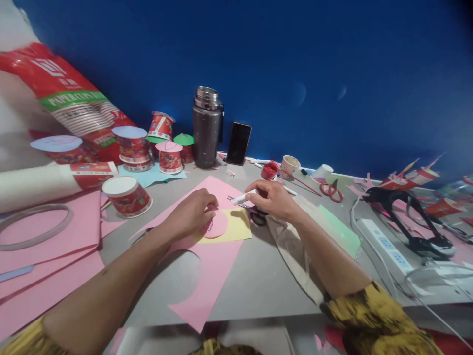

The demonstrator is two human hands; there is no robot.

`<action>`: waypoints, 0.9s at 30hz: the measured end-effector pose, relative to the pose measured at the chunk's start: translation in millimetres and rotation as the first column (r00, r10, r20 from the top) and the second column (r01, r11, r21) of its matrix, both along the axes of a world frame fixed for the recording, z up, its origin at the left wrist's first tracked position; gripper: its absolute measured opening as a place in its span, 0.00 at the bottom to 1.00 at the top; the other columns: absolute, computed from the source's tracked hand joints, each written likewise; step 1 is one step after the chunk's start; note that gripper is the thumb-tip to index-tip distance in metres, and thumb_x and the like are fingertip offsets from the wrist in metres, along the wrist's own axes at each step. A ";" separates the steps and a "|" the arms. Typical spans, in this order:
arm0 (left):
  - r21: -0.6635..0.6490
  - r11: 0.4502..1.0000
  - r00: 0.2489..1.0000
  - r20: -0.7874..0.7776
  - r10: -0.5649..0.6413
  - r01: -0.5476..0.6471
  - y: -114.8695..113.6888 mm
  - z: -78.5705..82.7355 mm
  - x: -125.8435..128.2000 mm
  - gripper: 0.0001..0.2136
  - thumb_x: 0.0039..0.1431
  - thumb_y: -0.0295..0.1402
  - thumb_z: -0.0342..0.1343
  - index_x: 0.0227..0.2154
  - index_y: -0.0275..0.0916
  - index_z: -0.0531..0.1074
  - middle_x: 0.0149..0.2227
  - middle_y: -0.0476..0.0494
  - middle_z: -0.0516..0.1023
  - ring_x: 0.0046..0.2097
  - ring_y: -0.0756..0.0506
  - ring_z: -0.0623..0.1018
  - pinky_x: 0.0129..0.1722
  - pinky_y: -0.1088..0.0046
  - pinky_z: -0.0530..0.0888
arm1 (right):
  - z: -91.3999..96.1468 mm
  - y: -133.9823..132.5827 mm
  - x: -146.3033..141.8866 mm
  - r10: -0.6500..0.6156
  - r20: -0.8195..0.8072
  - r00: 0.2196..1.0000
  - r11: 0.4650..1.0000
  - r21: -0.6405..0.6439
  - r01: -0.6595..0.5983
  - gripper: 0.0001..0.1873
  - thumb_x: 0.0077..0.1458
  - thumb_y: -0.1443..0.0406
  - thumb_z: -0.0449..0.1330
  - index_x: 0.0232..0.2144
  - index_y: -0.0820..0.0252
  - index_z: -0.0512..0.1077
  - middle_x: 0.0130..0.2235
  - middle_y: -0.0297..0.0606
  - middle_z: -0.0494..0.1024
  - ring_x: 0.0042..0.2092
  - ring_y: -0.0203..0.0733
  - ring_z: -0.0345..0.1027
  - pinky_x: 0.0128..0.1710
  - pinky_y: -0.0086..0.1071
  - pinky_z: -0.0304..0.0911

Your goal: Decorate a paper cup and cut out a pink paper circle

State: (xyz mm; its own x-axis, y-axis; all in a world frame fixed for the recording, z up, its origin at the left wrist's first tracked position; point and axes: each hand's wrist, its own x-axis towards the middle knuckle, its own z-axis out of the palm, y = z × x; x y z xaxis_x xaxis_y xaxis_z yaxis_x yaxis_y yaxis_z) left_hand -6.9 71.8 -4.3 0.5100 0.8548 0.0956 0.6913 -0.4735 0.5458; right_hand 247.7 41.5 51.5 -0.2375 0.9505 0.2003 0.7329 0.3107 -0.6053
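Note:
My left hand (194,213) rests with curled fingers on a pink paper circle (217,224), pinning it onto a yellow sheet (236,227). A large pink paper sheet (212,268) with a round hole cut out lies under both. My right hand (272,198) is closed around a white pen-like tool (242,198), its tip pointing left just above the circle. Dark-handled scissors (257,217) lie under that hand.
Red paper cups (127,195) with paper lids stand at the back left beside a bagged cup stack (74,106). A steel flask (206,127) and phone (238,143) lean by the blue wall. Red scissors (331,191), a power strip (386,245) and a glue gun (402,212) sit right.

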 end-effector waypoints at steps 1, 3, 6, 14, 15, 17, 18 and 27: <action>0.002 1.000 1.000 -0.002 -0.002 0.002 0.7 0.3 0.1 0.10 0.56 0.32 0.53 0.35 0.40 0.79 0.40 0.40 0.78 0.45 0.38 0.78 0.44 0.63 0.72 | -0.4 -1.1 -5.3 0.017 -0.022 1.000 1.000 -0.011 -0.018 0.09 0.59 0.62 0.63 0.35 0.60 0.82 0.23 0.27 0.73 0.25 0.33 0.59 0.28 0.28 0.50; 0.008 1.000 1.000 -0.008 -0.008 0.008 1.8 0.4 0.6 0.09 0.56 0.32 0.54 0.34 0.39 0.79 0.39 0.40 0.78 0.44 0.38 0.78 0.43 0.63 0.71 | -2.7 -0.6 -15.5 0.059 -0.040 0.997 0.998 -0.026 -0.060 0.08 0.58 0.62 0.64 0.35 0.60 0.81 0.23 0.27 0.73 0.25 0.33 0.59 0.28 0.27 0.51; 0.019 1.000 1.000 -0.025 -0.014 0.015 2.6 -1.3 1.2 0.08 0.54 0.31 0.55 0.33 0.39 0.79 0.38 0.40 0.77 0.44 0.38 0.77 0.42 0.63 0.71 | -9.3 4.1 -27.5 0.124 -0.013 0.992 0.992 -0.017 -0.124 0.06 0.57 0.65 0.65 0.36 0.60 0.81 0.28 0.29 0.77 0.28 0.33 0.63 0.31 0.27 0.54; 0.025 1.000 0.998 -0.057 -0.005 0.007 -0.8 -0.6 2.7 0.07 0.52 0.27 0.54 0.28 0.40 0.77 0.37 0.39 0.77 0.45 0.37 0.76 0.40 0.63 0.69 | -22.9 11.0 -42.3 0.229 0.046 0.972 0.973 0.007 -0.230 0.04 0.57 0.68 0.66 0.37 0.61 0.80 0.32 0.32 0.78 0.31 0.35 0.66 0.36 0.27 0.58; 0.021 1.000 0.998 -0.058 -0.005 0.006 -1.7 1.0 2.9 0.07 0.52 0.26 0.54 0.29 0.40 0.77 0.37 0.39 0.77 0.45 0.37 0.76 0.40 0.63 0.69 | -24.6 11.2 -44.1 0.242 0.054 0.969 0.970 0.014 -0.243 0.03 0.57 0.69 0.66 0.36 0.61 0.79 0.32 0.32 0.78 0.32 0.35 0.66 0.36 0.27 0.58; 0.014 1.000 0.998 -0.056 -0.001 0.002 -3.5 4.0 3.4 0.07 0.54 0.26 0.54 0.29 0.40 0.77 0.37 0.39 0.77 0.46 0.37 0.76 0.40 0.64 0.69 | -28.1 11.7 -47.8 0.262 0.088 0.961 0.964 0.027 -0.266 0.02 0.57 0.70 0.66 0.36 0.61 0.78 0.32 0.33 0.78 0.32 0.35 0.67 0.36 0.28 0.58; 0.012 1.000 0.999 -0.053 0.001 -0.001 -4.3 5.0 3.7 0.07 0.54 0.27 0.54 0.29 0.40 0.77 0.37 0.39 0.77 0.46 0.37 0.76 0.40 0.64 0.69 | -29.7 11.9 -49.5 0.271 0.112 0.956 0.961 0.028 -0.276 0.02 0.58 0.70 0.66 0.35 0.60 0.78 0.33 0.33 0.78 0.33 0.36 0.67 0.37 0.28 0.58; 0.007 1.000 0.999 -0.040 0.014 -0.014 -1.2 -2.6 4.4 0.06 0.57 0.29 0.55 0.27 0.41 0.76 0.37 0.40 0.77 0.46 0.37 0.75 0.40 0.63 0.69 | -24.0 9.1 -50.4 0.326 0.429 0.842 0.938 -0.039 -0.343 0.07 0.69 0.63 0.59 0.41 0.61 0.75 0.39 0.41 0.81 0.38 0.43 0.69 0.37 0.33 0.52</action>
